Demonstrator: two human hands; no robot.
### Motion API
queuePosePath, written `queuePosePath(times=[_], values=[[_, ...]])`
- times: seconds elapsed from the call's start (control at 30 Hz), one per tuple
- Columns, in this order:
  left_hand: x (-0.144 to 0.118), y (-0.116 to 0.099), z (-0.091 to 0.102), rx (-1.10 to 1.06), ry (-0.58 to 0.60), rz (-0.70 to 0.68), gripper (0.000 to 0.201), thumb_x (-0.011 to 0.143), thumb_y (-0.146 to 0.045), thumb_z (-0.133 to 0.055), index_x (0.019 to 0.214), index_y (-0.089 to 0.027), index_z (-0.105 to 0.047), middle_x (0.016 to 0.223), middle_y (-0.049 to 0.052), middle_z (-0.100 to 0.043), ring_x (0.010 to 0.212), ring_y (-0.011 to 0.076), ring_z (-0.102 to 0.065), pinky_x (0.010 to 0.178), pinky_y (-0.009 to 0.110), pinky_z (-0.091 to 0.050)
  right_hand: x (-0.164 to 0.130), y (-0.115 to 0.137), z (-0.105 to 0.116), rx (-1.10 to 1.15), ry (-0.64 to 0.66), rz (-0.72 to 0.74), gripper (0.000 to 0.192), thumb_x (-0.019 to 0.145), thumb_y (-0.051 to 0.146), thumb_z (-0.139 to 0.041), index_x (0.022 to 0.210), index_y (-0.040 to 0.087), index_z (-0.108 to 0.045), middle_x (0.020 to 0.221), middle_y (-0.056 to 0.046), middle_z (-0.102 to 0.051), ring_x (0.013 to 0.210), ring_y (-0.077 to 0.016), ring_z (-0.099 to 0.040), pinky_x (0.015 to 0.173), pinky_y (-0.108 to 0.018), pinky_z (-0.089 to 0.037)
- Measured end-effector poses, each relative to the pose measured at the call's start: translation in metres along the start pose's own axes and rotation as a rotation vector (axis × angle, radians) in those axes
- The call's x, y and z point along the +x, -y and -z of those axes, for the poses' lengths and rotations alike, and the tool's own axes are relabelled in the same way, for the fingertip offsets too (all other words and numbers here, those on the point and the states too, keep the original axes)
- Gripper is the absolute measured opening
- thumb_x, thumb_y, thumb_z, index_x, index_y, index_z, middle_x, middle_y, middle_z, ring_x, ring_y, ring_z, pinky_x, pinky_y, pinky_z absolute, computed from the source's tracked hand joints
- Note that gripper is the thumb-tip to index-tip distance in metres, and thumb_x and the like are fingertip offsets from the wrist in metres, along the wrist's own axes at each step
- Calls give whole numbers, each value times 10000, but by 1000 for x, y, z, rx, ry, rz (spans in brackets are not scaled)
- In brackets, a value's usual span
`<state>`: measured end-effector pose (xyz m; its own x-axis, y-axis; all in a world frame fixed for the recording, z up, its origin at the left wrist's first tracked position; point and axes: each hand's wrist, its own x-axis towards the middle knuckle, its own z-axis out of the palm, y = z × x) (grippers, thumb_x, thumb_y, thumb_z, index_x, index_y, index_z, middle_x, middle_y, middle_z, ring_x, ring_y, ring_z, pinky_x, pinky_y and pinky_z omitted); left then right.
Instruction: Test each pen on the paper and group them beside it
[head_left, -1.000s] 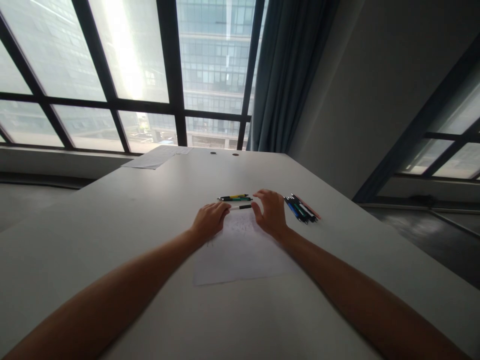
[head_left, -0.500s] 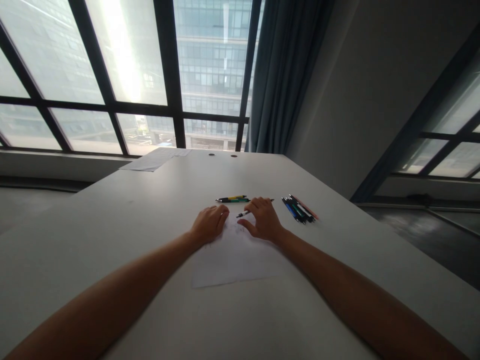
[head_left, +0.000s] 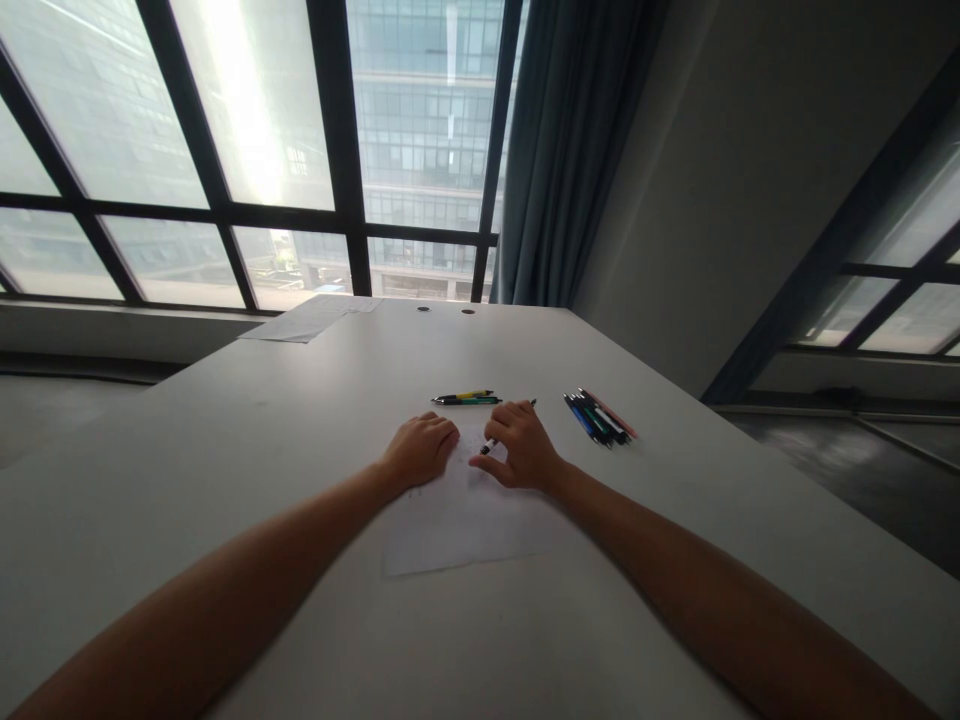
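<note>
You have a pale grey table [head_left: 225, 480] before you. A white sheet of paper [head_left: 465, 525] lies at its middle. Beyond it rest two pens [head_left: 465, 398], side by side. To the right sits a cluster of pens [head_left: 600, 417]. More papers [head_left: 307, 318] lie at the far left edge.

A plain white sheet of paper [head_left: 465, 515] carries faint grey pencil marks near its far edge and lies on a smooth pale grey table top [head_left: 225, 480]. The slim pen in the right hand [head_left: 521, 447] has a white barrel with a black tip [head_left: 489, 446]. Beyond it lie two pens, one yellow and black [head_left: 465, 395], one green and black [head_left: 469, 402]. The loose bunch of pens to the right [head_left: 600, 416] mixes blue, green, black, white and salmon pink. The long curtain [head_left: 574, 150] is dull slate blue; the window frames [head_left: 334, 150] are black.
</note>
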<state>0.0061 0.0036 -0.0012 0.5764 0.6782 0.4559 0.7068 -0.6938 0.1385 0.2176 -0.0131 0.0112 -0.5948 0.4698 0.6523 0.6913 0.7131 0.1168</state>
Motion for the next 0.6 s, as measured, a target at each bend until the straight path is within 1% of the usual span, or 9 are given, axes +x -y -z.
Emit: queuePosePath(times=[0.1,0.23,0.4,0.5,0.57,0.6], values=[[0,0,1,2,7,3,256,949,-259,-423,876,-195,-660,885,52,-703,883,203,-608,812,323,-480,0,0,-1,-9,-11,-12,443,878,559,-473,663,177,-537,748,-53,-517,750,-199,-446,735,-362,-269],[0,0,0,-6,-5,-2,256,946,-258,-423,878,-198,-662,870,53,-701,869,200,-607,806,323,-484,0,-1,-3,3,-13,3,460,858,603,-513,712,171,-571,794,-64,-549,770,-200,-467,742,-357,-281],[-1,2,-2,-21,-19,-21,252,941,-252,-425,868,-201,-660,865,56,-699,859,206,-608,795,333,-490,-1,-1,-4,-26,-15,-13,454,866,589,-524,697,172,-585,788,-66,-564,769,-203,-493,739,-358,-296],[-1,3,-2,-23,-23,-21,248,939,-251,-429,875,-203,-663,864,56,-700,861,207,-609,794,335,-491,-1,-2,-4,7,-23,-6,445,850,599,-559,738,170,-603,825,-77,-577,784,-206,-507,744,-353,-325],[-1,2,-2,-19,-21,-18,252,941,-253,-428,875,-204,-666,864,56,-700,865,207,-610,798,334,-492,1,-5,-2,32,-38,-14,446,878,580,-536,701,173,-585,803,-82,-580,760,-201,-506,724,-346,-344],[-1,2,-2,-15,-20,-16,255,941,-255,-426,873,-204,-667,866,57,-700,867,209,-610,798,336,-493,3,-6,1,43,-54,-32,457,912,554,-491,663,178,-565,772,-82,-579,737,-198,-502,712,-344,-351]])
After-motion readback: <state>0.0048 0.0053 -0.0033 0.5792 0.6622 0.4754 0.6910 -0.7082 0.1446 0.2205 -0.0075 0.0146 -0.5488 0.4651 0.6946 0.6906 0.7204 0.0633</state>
